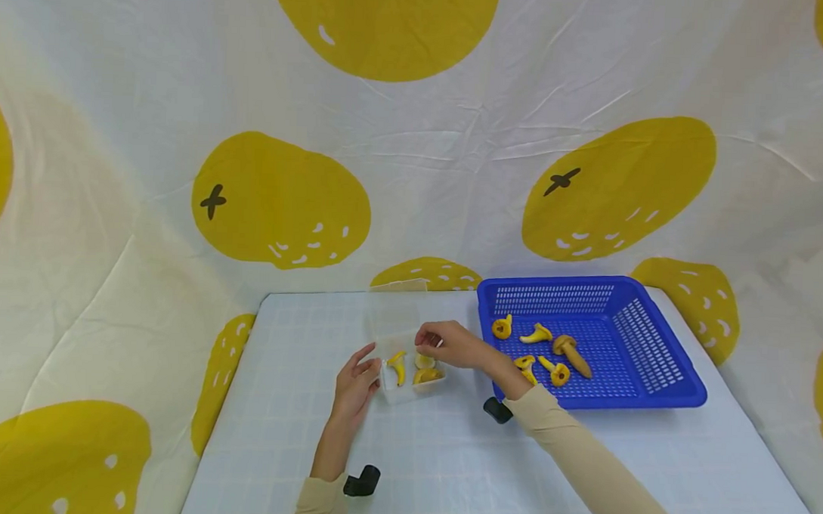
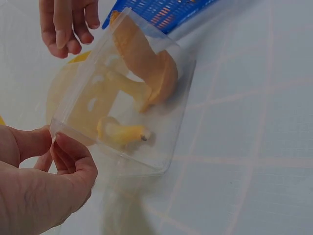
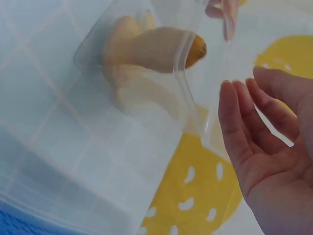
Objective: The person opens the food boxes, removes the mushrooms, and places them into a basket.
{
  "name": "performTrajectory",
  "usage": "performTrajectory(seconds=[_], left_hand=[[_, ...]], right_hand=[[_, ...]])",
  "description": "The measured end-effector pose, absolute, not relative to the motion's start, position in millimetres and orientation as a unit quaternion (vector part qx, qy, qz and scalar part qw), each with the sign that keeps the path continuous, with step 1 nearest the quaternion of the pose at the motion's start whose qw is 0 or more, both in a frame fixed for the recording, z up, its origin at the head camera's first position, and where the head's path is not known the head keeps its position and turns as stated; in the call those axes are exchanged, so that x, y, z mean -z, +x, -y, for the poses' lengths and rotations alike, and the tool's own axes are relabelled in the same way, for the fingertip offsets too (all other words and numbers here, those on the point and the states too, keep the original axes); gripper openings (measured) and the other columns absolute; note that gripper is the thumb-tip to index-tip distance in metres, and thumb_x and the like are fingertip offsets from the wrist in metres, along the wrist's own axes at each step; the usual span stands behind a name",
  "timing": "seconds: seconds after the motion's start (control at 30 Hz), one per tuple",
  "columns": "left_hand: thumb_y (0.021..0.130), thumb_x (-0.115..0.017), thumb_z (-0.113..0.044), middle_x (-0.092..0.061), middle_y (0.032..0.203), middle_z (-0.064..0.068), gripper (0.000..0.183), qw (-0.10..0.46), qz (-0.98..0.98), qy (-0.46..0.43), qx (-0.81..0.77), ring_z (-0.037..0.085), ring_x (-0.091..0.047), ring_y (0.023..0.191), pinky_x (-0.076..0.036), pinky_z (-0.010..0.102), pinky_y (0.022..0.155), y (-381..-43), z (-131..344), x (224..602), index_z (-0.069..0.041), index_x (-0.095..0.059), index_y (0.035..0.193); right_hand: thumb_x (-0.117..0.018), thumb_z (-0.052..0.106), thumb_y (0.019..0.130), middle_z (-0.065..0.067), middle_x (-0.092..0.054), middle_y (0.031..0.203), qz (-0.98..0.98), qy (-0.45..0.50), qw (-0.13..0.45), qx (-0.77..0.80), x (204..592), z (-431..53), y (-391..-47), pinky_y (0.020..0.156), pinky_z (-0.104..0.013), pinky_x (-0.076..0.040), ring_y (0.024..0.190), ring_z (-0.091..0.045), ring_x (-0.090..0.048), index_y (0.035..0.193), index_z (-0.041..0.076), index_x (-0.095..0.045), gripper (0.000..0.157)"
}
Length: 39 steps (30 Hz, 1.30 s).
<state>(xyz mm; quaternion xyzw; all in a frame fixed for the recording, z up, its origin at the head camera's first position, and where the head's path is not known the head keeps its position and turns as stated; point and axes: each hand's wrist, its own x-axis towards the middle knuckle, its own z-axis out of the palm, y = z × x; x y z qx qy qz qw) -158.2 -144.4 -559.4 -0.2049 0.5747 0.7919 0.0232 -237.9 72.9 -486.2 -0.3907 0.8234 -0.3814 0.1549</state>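
Observation:
A clear plastic box (image 1: 401, 396) stands on the table with its clear lid (image 1: 394, 308) raised at the back. Inside it lie a small yellow mushroom (image 2: 120, 133), a larger tan mushroom (image 2: 146, 61) that reaches up to the rim, and a paler one between them. My left hand (image 1: 354, 389) pinches the box's near-left rim between thumb and fingers. Over the box's right side hovers my right hand (image 1: 454, 345), its fingers loosely bent. The right wrist view shows nothing between the right thumb and fingertips (image 3: 227, 90), which are close to the box's rim.
To the right stands a blue plastic basket (image 1: 625, 363) holding several yellow mushrooms (image 1: 536, 334) and a brown thick-stemmed mushroom (image 1: 573, 356). My right forearm passes over its near-left corner. A pale checked cloth (image 1: 276, 434) covers the table. Behind hangs a white curtain (image 1: 441, 197) with yellow fruit prints.

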Motion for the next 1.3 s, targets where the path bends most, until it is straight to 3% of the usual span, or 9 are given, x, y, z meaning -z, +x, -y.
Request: performTrajectory(seconds=[0.17,0.43,0.7,1.03,1.3], left_hand=[[0.092,-0.061,-0.006,-0.056,0.103,0.006,0.046,0.019,-0.571,-0.202,-0.795,0.016,-0.051,0.082,-0.044,0.022,0.064,-157.0,144.1,558.9,-0.011,-0.050,0.136],[0.091,-0.062,-0.006,-0.055,0.103,0.006,0.045,0.015,-0.575,-0.200,-0.794,0.014,-0.051,0.080,-0.044,0.023,0.064,-157.1,143.3,558.2,-0.010,-0.052,0.135],[0.092,-0.061,-0.007,-0.055,0.101,0.006,0.047,0.016,-0.577,-0.188,-0.794,0.016,-0.051,0.080,-0.044,0.023,0.064,-157.9,143.9,559.5,-0.006,-0.048,0.137],[0.092,-0.060,-0.006,-0.055,0.104,0.007,0.046,0.016,-0.576,-0.195,-0.793,0.015,-0.051,0.080,-0.044,0.023,0.064,-156.3,143.3,555.7,-0.008,-0.049,0.137],[0.092,-0.061,-0.007,-0.054,0.106,0.008,0.046,0.016,-0.575,-0.200,-0.793,0.019,-0.051,0.087,-0.045,0.022,0.065,-157.0,142.7,557.3,-0.009,-0.050,0.136]], right_hand=[[-0.060,0.010,0.093,-0.002,-0.063,0.091,-0.819,-0.404,0.206,0.350,488.2,-61.8,-232.9,0.074,-0.022,-0.049,0.081,-0.014,-0.056,0.102,0.008,-0.062,0.009],[-0.066,0.002,0.087,-0.014,-0.063,0.090,-0.837,-0.406,0.236,0.282,483.0,-51.4,-226.8,0.072,-0.024,-0.046,0.078,-0.016,-0.052,0.097,0.003,-0.063,0.011],[-0.074,0.010,0.082,-0.005,-0.060,0.082,-0.869,-0.354,0.279,0.204,477.2,-38.6,-228.4,0.067,-0.025,-0.047,0.073,-0.015,-0.051,0.097,0.002,-0.065,0.019],[-0.075,0.014,0.082,0.001,-0.053,0.080,-0.910,-0.290,0.279,0.097,474.1,-26.5,-223.6,0.067,-0.026,-0.046,0.073,-0.015,-0.050,0.090,0.011,-0.063,0.014],[-0.072,0.012,0.084,0.001,-0.050,0.076,-0.911,-0.340,0.234,0.012,472.4,-18.4,-218.3,0.066,-0.025,-0.043,0.070,-0.015,-0.047,0.083,0.012,-0.058,0.014]])
